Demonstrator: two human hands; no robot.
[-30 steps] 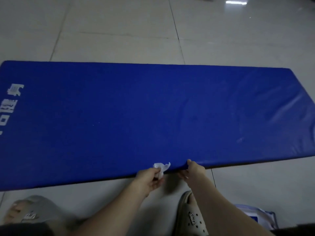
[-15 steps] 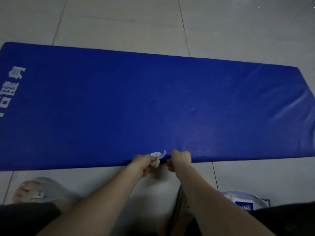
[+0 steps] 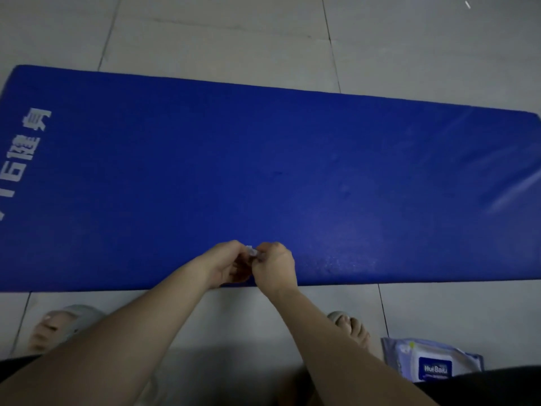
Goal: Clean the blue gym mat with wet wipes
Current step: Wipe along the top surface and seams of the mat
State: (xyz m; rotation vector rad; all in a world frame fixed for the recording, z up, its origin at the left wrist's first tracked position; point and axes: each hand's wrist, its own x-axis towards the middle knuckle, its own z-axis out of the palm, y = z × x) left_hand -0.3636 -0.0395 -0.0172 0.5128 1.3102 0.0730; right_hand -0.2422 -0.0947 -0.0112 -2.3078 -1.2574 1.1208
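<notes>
The blue gym mat point(image 3: 263, 177) lies flat across the tiled floor, with white lettering at its left end. Over its near edge my left hand point(image 3: 224, 263) and my right hand point(image 3: 275, 266) meet, fingers pinched together. Between them sits a small crumpled white wet wipe point(image 3: 251, 251), mostly hidden by the fingers of both hands. A damp, shiny patch shows on the mat to the right of my hands.
A pack of wet wipes point(image 3: 430, 361) lies on the floor at the lower right, beside my right foot point(image 3: 351, 329) in a slipper. My left foot in a grey slipper point(image 3: 58, 323) rests at the lower left. Pale tiles point(image 3: 234, 33) surround the mat.
Both hands have risen from the mat's near edge onto its surface and come together. The wipe, earlier loose in my left hand, is now pinched between both hands.
</notes>
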